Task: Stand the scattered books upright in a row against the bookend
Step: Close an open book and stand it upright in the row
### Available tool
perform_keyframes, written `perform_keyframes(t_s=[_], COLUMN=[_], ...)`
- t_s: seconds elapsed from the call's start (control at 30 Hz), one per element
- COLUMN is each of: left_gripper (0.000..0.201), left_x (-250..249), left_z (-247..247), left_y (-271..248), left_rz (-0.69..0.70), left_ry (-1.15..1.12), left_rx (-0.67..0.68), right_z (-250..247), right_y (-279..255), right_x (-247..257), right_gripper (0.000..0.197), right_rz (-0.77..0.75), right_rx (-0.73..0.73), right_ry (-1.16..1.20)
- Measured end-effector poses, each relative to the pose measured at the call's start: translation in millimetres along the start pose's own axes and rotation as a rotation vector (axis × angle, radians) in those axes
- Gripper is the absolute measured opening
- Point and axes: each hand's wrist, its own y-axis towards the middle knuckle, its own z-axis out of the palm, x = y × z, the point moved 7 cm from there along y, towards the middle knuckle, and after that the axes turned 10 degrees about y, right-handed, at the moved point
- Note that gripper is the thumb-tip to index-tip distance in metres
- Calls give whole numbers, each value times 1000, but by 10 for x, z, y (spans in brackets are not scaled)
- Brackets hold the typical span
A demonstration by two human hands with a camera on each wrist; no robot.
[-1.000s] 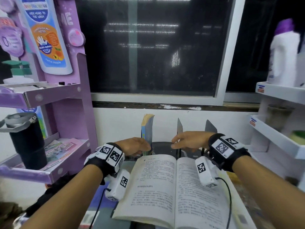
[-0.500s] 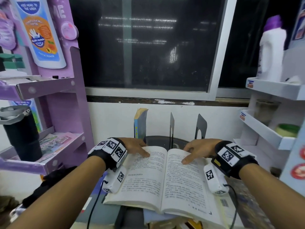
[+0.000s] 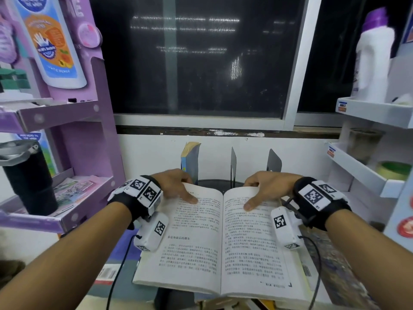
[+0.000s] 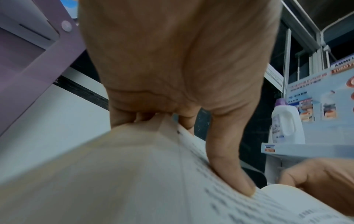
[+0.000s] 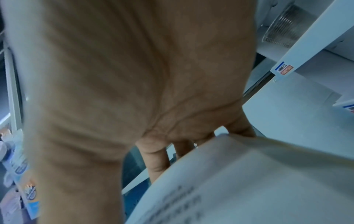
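You held the open white-paged paperback book (image 3: 220,240) printed in black text with both hands, one at each far corner. Your left hand (image 3: 173,183) gripped the top of the left page: the thumb (image 4: 231,171) pressed flat on the print while the other fingers curled over the far edge and under the pages. Your right hand (image 3: 267,187) mirrored it on the right page, thumb down on the text and fingers (image 5: 155,160) wrapped behind the top edge. The two hands stayed apart, with the book's centre fold between them.

The book lay spread and face up, its near edge overhanging other flat books (image 3: 225,302) stacked beneath it on the worktop (image 3: 125,245). Beyond its far edge, against the white wall, a blue-covered book with yellowed pages (image 3: 190,161) stood upright. To its right, two thin dark metal bookend plates (image 3: 233,163) rose from a dark base, the second plate (image 3: 274,161) standing farther right.

A purple cardboard display shelf (image 3: 67,113) stood at your left with a black tumbler (image 3: 29,177) on its lower tier. A white shelf unit (image 3: 375,113) at your right carried a white bottle with a purple cap (image 3: 374,57).
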Motion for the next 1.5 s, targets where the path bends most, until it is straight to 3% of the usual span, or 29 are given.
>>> perform_keyframes(t_s=[0.2,0.47,0.63,0.8,0.9,1.0,1.17,1.33,1.5], left_gripper=[30,38,39,40,38,34,27,23,22], left_x=[-44,-237,-265,-201,-53,91,95,-53,-220], left_z=[-359,-887,-1010,-982,-965,-912,-775,-811,-854], left_y=[-173,-451,-579,-683,-697,-688,-663,-673,-686], left_rz=[65,151,178,163,123,112,148,171,173], left_ry=[-169,-385,-367,-338,-362,-555,-750,-741,-721], left_rx=[-150,-399,-555,-718,-736,-691,-629,-680,-713], right_z=[-220,-668,-798,-867,-968,-915,-878,-831,-770], right_y=[-140,-407,-511,-572,-662,-722,-736,-704,-664], right_x=[235,602,683,532,383,313,343,497,641], right_gripper=[36,33,37,34,32,26,28,26,38], right_rz=[-90,-207,-228,-195,-178,-199,-268,-332,-370], right_rx=[-30,-280,-436,-497,-540,-515,-577,-637,-701], right_ry=[42,-92,-169,-151,-44,121,191,191,223])
